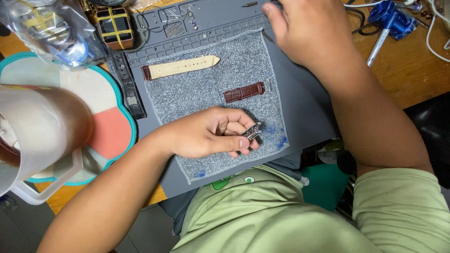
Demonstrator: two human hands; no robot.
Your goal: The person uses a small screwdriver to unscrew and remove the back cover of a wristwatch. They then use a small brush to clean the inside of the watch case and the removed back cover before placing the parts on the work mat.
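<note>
Watch parts lie spread over a grey denim cloth (pixel 211 93) on a grey work mat (pixel 300 107), seen from the head camera, the only view. The left hand (pixel 206 133) pinches a small silver metal watch piece (pixel 252 131) between thumb and fingers, just above the cloth's lower right part. The right hand (pixel 307 30) reaches to the mat's far edge; its fingertips are cut off by the frame, so I cannot tell whether it grips anything.

As for progress, both strap halves lie loose on the cloth: a cream strap piece (pixel 183 67) near the top and a short brown strap piece (pixel 243 92) mid-cloth, apart from the metal piece. So the parts appear separated, none joined. A black strap (pixel 125 84) lies along the cloth's left edge, and a square watch bound with yellow bands (pixel 114 26) sits above it. A blue tool (pixel 389 21) rests on the wooden worktop (pixel 403 70).
</note>
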